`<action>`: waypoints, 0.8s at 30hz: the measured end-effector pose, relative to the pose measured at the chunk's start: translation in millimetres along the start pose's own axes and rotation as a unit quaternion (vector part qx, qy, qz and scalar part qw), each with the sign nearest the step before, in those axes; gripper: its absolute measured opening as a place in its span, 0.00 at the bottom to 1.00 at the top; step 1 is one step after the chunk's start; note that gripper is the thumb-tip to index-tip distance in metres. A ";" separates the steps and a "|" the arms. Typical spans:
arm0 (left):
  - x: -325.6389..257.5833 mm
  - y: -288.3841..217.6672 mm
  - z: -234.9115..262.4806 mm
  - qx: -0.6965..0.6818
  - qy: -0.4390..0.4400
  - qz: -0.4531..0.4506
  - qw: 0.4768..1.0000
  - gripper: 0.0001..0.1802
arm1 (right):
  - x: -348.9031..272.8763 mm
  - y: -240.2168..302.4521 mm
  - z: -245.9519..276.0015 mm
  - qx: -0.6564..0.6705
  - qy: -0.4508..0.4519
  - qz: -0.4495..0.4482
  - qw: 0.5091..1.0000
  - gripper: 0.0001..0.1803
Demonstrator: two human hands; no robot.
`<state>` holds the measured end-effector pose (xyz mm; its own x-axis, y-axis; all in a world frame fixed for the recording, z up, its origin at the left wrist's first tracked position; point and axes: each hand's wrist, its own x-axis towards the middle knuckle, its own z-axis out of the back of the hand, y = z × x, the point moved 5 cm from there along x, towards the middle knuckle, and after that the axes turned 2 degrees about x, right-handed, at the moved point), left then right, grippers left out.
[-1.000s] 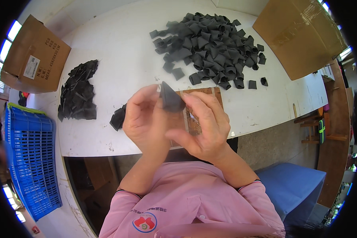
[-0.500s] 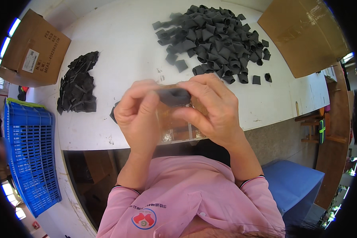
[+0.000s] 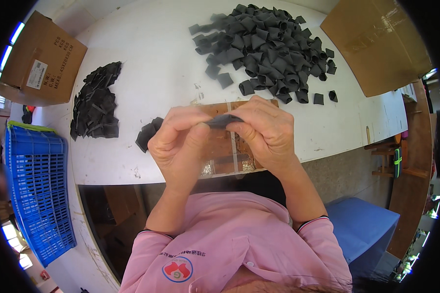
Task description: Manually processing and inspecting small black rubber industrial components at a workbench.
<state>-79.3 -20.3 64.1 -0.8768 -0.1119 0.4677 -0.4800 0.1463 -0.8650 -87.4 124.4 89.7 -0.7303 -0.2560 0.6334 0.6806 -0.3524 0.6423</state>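
Note:
Between my two hands is a small dark grey fabric piece (image 3: 223,120), pinched at both ends and seen almost edge-on. My left hand (image 3: 180,139) is closed on its left end, and my right hand (image 3: 268,132) grips the right end between thumb and fingers. Below them on the table lies a brown board (image 3: 220,151) with strips of clear tape across it. Just left of my left hand are a few loose dark pieces (image 3: 148,134), partly hidden by the hand.
A large heap of dark grey fabric loops (image 3: 274,53) covers the table's far right. Flat dark pieces (image 3: 97,105) are piled at left. Cardboard boxes stand at the far left (image 3: 41,61) and far right (image 3: 376,44). A blue crate (image 3: 39,190) is beside the table, a blue stool (image 3: 359,229) at lower right.
The fabric piece has gone from an open, rounded shape to a flatter one held edge-on. My hands have come slightly down, uncovering more of the board and the loose pieces at left.

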 end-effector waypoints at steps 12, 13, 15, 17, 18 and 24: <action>-4.8 7.1 5.0 -0.042 -0.006 0.025 0.999 0.07 | 1.3 2.8 0.5 -0.084 0.019 0.067 0.994 0.08; -3.9 4.7 4.0 0.001 0.011 0.001 1.000 0.07 | -0.4 2.4 0.6 -0.092 0.005 0.079 0.993 0.09; 1.4 4.0 -0.3 -0.016 0.013 -0.004 1.000 0.08 | -3.0 2.3 -0.4 -0.110 0.006 0.075 0.991 0.08; 10.6 -1.4 -3.7 -0.032 0.016 -0.008 0.999 0.08 | -1.8 4.7 -1.2 -0.127 0.006 0.069 0.990 0.08; 16.4 -9.9 -9.8 0.053 0.052 -0.030 0.997 0.08 | 1.2 8.1 0.6 -0.128 0.003 0.068 0.989 0.08; 16.4 -3.8 -6.9 0.051 0.066 0.025 0.996 0.07 | 5.1 15.6 -1.1 -0.106 -0.024 0.053 0.993 0.09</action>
<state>-92.1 -15.9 76.3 -0.8988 0.0249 0.4376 -0.4362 0.0476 -0.8986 -80.6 116.5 102.5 -0.6480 -0.2598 0.7159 0.7222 -0.5079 0.4695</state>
